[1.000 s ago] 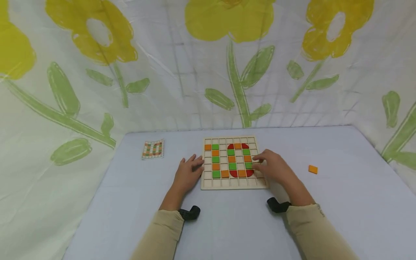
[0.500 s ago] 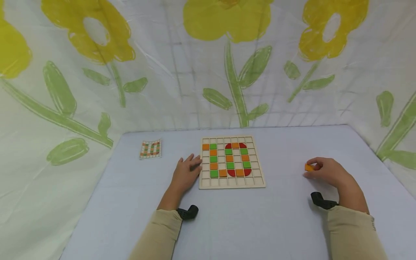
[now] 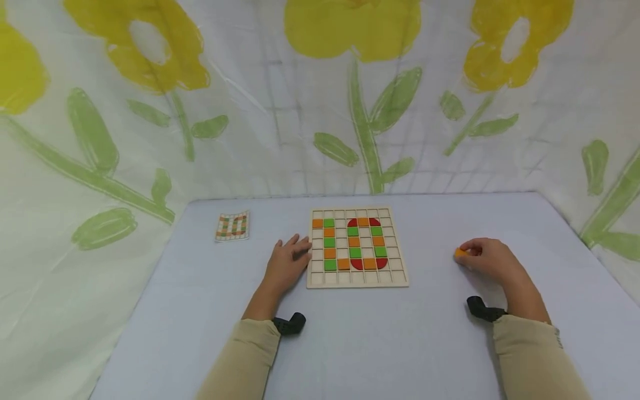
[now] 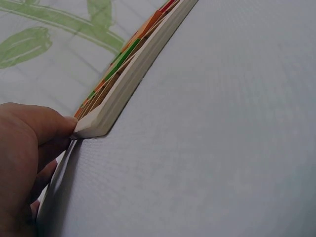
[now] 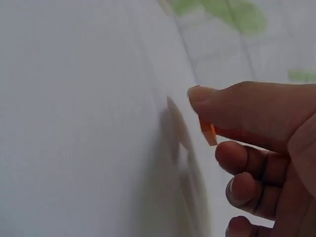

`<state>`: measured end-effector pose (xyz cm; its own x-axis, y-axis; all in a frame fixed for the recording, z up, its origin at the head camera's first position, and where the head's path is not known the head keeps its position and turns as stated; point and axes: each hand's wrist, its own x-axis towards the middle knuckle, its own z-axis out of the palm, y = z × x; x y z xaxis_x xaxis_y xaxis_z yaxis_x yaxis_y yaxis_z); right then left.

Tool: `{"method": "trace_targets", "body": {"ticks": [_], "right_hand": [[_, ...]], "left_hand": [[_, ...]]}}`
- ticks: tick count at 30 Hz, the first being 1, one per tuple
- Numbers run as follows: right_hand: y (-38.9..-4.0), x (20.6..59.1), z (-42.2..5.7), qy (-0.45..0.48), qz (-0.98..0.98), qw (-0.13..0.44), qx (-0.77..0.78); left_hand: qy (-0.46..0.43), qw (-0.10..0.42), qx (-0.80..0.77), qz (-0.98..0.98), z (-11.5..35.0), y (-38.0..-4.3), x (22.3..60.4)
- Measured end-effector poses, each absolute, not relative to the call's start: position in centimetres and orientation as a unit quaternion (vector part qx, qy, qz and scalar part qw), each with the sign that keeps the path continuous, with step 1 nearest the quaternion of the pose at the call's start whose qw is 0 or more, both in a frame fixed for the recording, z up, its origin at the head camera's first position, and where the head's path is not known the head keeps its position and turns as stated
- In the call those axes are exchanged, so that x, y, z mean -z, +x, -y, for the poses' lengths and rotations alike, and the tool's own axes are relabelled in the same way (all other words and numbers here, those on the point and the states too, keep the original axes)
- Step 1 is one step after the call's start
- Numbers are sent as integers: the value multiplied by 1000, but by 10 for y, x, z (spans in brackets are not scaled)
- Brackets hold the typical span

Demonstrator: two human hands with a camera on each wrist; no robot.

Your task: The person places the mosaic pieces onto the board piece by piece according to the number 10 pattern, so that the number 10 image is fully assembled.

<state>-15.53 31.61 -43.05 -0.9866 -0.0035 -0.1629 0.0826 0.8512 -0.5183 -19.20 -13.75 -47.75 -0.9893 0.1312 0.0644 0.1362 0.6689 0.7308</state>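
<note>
A wooden grid board (image 3: 357, 279) lies on the table, with orange and green square tiles and red rounded corner tiles forming a 1 and a 0. My left hand (image 3: 286, 266) rests at the board's left edge, its fingers loosely spread. In the left wrist view the thumb (image 4: 47, 123) touches the board's corner (image 4: 91, 126). Well to the right of the board, my right hand (image 3: 492, 260) pinches an orange square tile (image 3: 460, 253) between thumb and fingers. The right wrist view shows this tile (image 5: 208, 131) held above the table, partly hidden by the thumb.
A small printed pattern card (image 3: 232, 226) lies on the white table (image 3: 365, 339), left of the board. A white curtain (image 3: 240, 161) with painted yellow flowers hangs behind the table. Each wrist carries a black camera mount.
My right hand has left the board's right edge, reached right to the loose orange tile and picked it up, then moved slightly back left with it. The left hand has stayed by the board.
</note>
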Motion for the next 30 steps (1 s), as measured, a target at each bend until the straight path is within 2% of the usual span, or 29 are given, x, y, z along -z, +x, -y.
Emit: {"method": "trace_targets", "body": {"ticks": [3,9,14,22,30], "right_hand": [[-160,429,-263,-44,-957,52,283],[-167,423,-141,-188,-933,39,303],[-174,422,-76,-225,-932,46,280],[-181,428,-42,-218,-946,58,233],[-185,426,-62,-170,-945,85,267]], "left_hand": [[-71,-3,399,914,137,-192,477],[-69,2,391,918,137,-191,475],[-74,3,393,916,137,-191,473],[-82,5,386,919,137,-191,474],[-75,2,390,918,137,-191,471]]}}
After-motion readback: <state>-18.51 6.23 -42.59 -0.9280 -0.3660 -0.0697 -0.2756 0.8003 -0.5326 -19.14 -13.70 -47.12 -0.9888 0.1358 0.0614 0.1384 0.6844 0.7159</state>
